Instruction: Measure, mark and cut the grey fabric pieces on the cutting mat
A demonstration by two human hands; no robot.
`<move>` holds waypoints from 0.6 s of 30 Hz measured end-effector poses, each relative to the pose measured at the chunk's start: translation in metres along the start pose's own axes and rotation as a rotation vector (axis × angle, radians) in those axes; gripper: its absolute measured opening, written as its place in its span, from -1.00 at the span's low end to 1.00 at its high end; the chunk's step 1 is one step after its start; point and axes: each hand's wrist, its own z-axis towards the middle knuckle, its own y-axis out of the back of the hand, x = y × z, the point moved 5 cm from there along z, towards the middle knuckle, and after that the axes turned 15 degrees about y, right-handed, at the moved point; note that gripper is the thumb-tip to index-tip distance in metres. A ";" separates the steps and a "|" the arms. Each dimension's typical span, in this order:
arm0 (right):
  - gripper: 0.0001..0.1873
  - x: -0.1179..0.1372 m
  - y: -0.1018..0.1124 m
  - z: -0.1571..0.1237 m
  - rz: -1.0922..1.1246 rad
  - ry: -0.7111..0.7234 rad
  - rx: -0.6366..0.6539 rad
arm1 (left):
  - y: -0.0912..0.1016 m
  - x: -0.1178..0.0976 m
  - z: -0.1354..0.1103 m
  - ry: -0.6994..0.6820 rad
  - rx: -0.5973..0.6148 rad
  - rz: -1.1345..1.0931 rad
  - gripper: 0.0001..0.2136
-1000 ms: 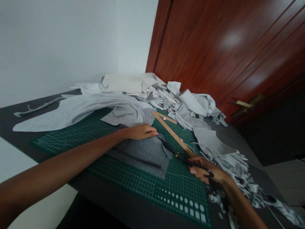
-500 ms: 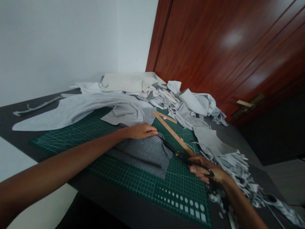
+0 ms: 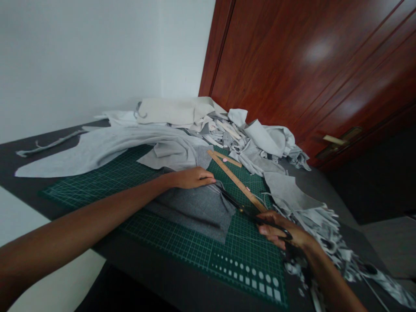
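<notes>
A dark grey piece of fabric lies on a green cutting mat. My left hand presses flat on the far edge of this fabric, fingers stretched out. My right hand grips the black handles of a pair of scissors. The blades point up and left along the fabric's right edge, reaching toward my left fingertips. A long wooden ruler lies just beyond the scissors, running diagonally.
Light grey cloth spreads across the mat's far side. A heap of cloth pieces sits at the back by a red-brown door. Cut strips pile up at the right. The black table's near edge is close.
Almost nothing has moved; the view shifted very slightly and both hands keep their places on the fabric and scissors.
</notes>
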 end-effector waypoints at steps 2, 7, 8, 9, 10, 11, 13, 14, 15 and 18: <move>-0.41 0.001 0.000 0.000 0.004 -0.006 -0.006 | 0.000 0.001 0.000 -0.005 0.005 0.013 -0.64; -0.43 0.000 0.001 0.000 0.001 -0.014 -0.005 | -0.001 0.001 0.001 -0.005 0.013 0.049 -0.66; -0.43 0.000 0.001 0.000 0.001 -0.012 -0.007 | -0.001 0.000 0.000 -0.006 0.010 0.055 -0.67; -0.43 0.000 0.001 0.000 0.000 -0.009 -0.011 | -0.001 0.000 0.000 -0.007 0.006 0.059 -0.67; -0.43 0.000 0.001 0.000 -0.001 -0.005 -0.013 | -0.001 0.000 0.000 -0.007 0.004 0.062 -0.67; -0.42 0.001 0.000 0.000 -0.003 -0.002 -0.014 | -0.001 0.000 0.000 -0.006 0.002 0.063 -0.67; -0.41 0.004 -0.001 0.000 -0.013 0.000 -0.009 | 0.000 0.000 0.000 -0.003 0.000 0.058 -0.66; -0.41 0.005 -0.001 0.000 -0.015 0.000 -0.006 | 0.000 0.000 0.000 -0.003 -0.001 0.051 -0.66; -0.41 0.006 -0.002 0.000 -0.019 0.002 -0.003 | 0.000 0.000 0.001 -0.006 -0.002 0.044 -0.66; -0.41 0.008 -0.002 0.000 -0.036 0.014 -0.006 | 0.000 0.000 0.001 -0.019 -0.010 0.026 -0.66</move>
